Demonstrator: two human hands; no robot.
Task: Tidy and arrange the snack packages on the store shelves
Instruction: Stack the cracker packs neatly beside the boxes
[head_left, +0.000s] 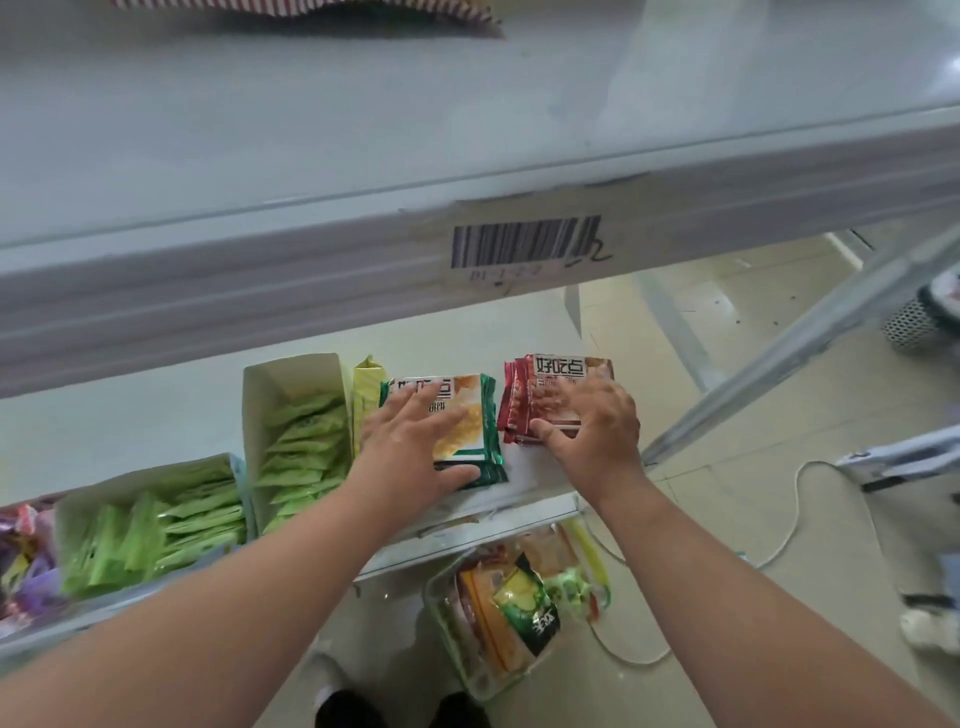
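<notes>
Green foil packets make up the stack (470, 441) under my left hand (410, 441): the fingers lie fairly straight and spread across the top packet, and the thumb hooks round the stack's near edge, so I read it as pressing down with a light hold at the front. Just to the right of that hand, with a narrow strip of bare shelf between, sits the red stack (550, 384) of the same kind of packet, and my right hand (592, 421) is on it, fingers curled over the top and the thumb tucked against the near left corner, gripping the pile. Both stacks rest near the right end of the pale lower shelf (156, 415), close to its front lip. Touching the left side of my left hand's stack is a yellow striped packet (366, 395) standing on edge, and beyond that an open white carton (296, 431) full of light green sachets. Further left and nearer to me is a second carton (150, 519) of green sachets, then some purple wrappers (23, 551) at the far left edge. Above both hands runs the front edge of the upper shelf, with a barcode label (524, 241) stuck on it. Below my right forearm, on the floor, a clear plastic basket (509, 618) holds mixed snack bags, and a white cable (789, 525) trails across the tiles to the right of it.
</notes>
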